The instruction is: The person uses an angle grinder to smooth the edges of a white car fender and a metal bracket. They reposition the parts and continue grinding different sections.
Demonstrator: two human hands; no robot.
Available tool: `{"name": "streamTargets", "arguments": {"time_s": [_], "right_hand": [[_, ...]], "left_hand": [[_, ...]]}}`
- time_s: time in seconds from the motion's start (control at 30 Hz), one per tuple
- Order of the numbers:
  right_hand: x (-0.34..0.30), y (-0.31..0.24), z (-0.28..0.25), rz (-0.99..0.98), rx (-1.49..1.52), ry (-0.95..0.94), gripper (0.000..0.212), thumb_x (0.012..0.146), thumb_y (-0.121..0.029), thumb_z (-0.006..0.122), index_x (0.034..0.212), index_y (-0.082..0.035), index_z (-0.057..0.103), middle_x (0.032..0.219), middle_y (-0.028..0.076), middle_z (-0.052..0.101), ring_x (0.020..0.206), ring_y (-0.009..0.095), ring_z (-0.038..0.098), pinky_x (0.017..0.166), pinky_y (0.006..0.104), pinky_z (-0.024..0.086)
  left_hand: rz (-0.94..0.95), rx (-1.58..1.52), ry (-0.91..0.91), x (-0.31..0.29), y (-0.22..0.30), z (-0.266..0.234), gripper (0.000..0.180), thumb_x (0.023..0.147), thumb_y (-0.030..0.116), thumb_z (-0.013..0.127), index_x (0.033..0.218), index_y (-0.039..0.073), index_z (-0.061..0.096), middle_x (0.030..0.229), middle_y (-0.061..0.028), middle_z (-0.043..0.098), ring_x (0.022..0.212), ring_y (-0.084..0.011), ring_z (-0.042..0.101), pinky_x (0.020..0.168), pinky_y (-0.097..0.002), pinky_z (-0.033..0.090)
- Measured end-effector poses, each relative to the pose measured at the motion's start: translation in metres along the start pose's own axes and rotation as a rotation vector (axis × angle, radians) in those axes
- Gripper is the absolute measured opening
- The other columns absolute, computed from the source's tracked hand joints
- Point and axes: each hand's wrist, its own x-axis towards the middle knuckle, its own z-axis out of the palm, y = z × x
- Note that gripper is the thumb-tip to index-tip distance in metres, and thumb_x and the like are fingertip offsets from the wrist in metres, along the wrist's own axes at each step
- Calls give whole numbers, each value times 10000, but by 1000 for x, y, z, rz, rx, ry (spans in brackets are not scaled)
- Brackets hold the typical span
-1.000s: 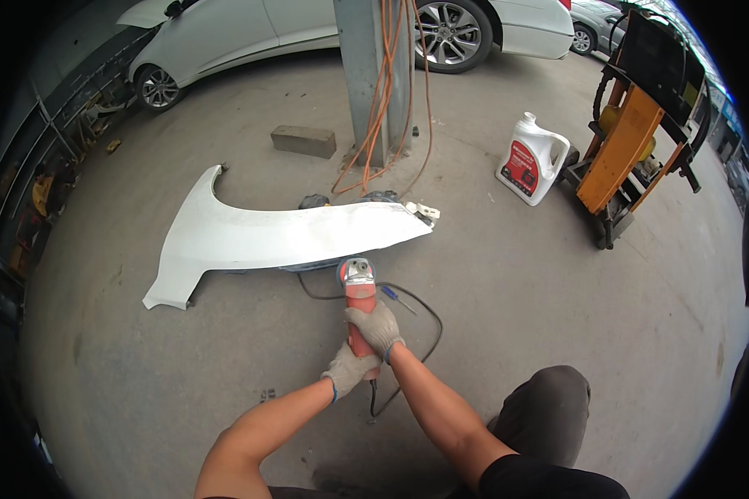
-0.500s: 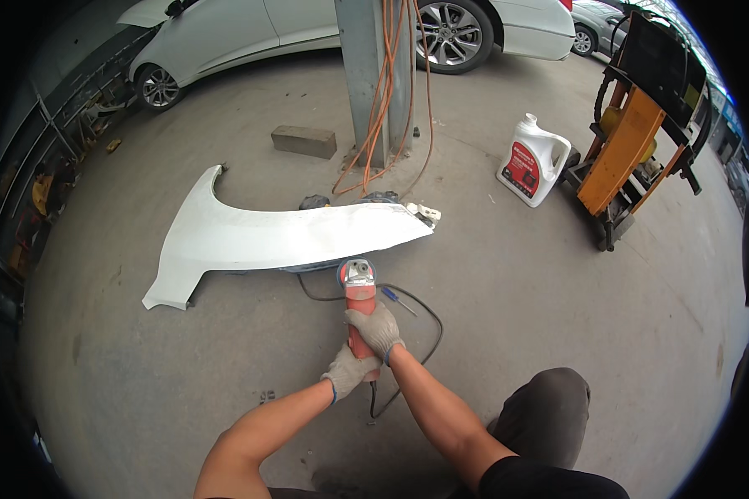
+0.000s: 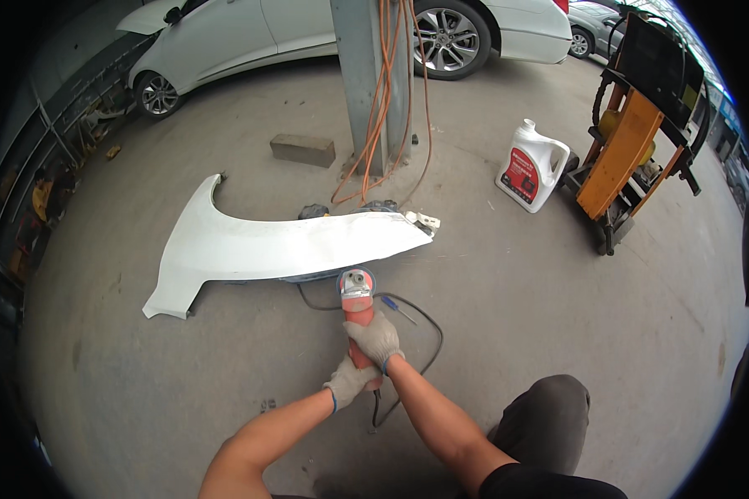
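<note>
Both my hands wear pale knit gloves and grip a red angle grinder [image 3: 358, 311] with a silver head. My left hand [image 3: 349, 382] wraps round its rear end, near where the black cord leaves. Further forward, my right hand [image 3: 376, 339] closes round the body. The grinder's disc end lies just short of the lower edge of a white car fender [image 3: 283, 247], close to its right half; whether they touch I cannot tell. Dark supports, mostly hidden, show from beneath the fender. A blue-handled screwdriver [image 3: 389, 304] lies on the floor right of the grinder, inside the cord's loop.
Beyond the fender stand a grey steel post [image 3: 364, 91] hung with orange cables [image 3: 383, 100] and a concrete-like block [image 3: 303, 150]. A white jug [image 3: 534, 170] with a red label and an orange wheeled machine [image 3: 624, 154] are at right. A white car [image 3: 233, 41] is parked behind.
The whole scene sits slightly lower in the picture, as the view has tipped up a little. My hands keep the same hold on the grinder, which stays beside the fender.
</note>
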Motion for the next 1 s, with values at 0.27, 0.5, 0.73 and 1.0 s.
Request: {"name": "streamTargets", "arguments": {"time_s": [0.27, 0.5, 0.73, 1.0], "right_hand": [[-13, 8, -5, -88, 100, -17, 661, 796, -489, 744, 1226, 7, 662, 1150, 287, 714, 1099, 437, 696, 943, 481, 544], [-12, 30, -2, -12, 572, -221, 587, 817, -447, 771, 1198, -8, 686, 1081, 178, 743, 1002, 283, 730, 876, 417, 552], [-6, 14, 23, 46, 452, -151, 642, 783, -495, 766, 1138, 33, 679, 1060, 231, 744, 997, 365, 735, 876, 434, 561], [-11, 2, 12, 129, 308, -48, 668, 774, -477, 769, 1183, 35, 639, 1083, 236, 732, 1032, 377, 721, 921, 454, 552]], "left_hand": [[10, 168, 83, 0, -26, 1, 776, 805, 264, 870, 1435, 58, 466, 1287, -95, 628, 1134, -206, 649, 927, -372, 578], [-236, 203, 114, -27, -3, 9, 843, 730, 268, 875, 1424, 42, 454, 1285, -137, 630, 1147, -240, 661, 919, -396, 595], [-264, 314, 210, -29, 12, -7, 633, 744, 225, 866, 1231, 31, 511, 1069, -106, 675, 909, -218, 718, 731, -370, 609], [-273, 180, 166, -20, 38, 9, 539, 784, 184, 836, 1199, 54, 517, 924, -36, 648, 745, -126, 660, 625, -322, 569]]}}
